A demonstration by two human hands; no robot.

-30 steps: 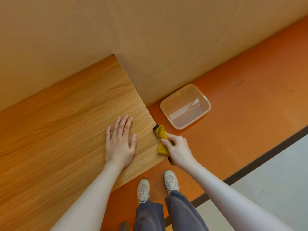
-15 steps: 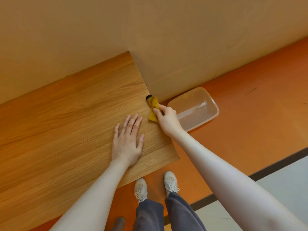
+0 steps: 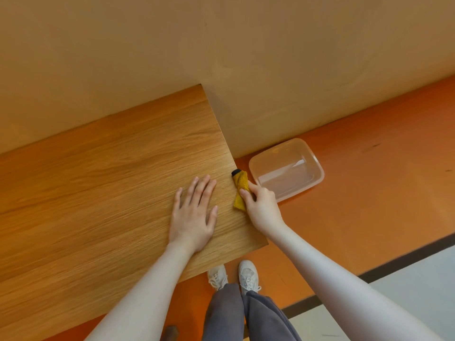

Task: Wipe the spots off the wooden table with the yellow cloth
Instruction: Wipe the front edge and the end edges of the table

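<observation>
Left hand (image 3: pixel 193 217) is flat on the wooden table (image 3: pixel 103 193), palm down, fingers straight and slightly spread, thumb out to the right, not gripping anything. Right hand (image 3: pixel 261 205) holds the yellow cloth (image 3: pixel 240 188): fingers and thumb curled round it, pinching the bunched fabric. The cloth sits against the table's right edge, roughly midway between the near corner and the wall; one end has a black tip pointing far-left. I can't tell whether the cloth touches the top surface or only the edge. I see no clear spots on the wood from here. A clear plastic tub (image 3: pixel 286 168) sits on the orange floor (image 3: pixel 369 193) just right of the cloth, close to the beige wall (image 3: pixel 246 57). White sneakers (image 3: pixel 234 276) and grey trousers (image 3: pixel 246 316) sit near the table's near-right corner.
</observation>
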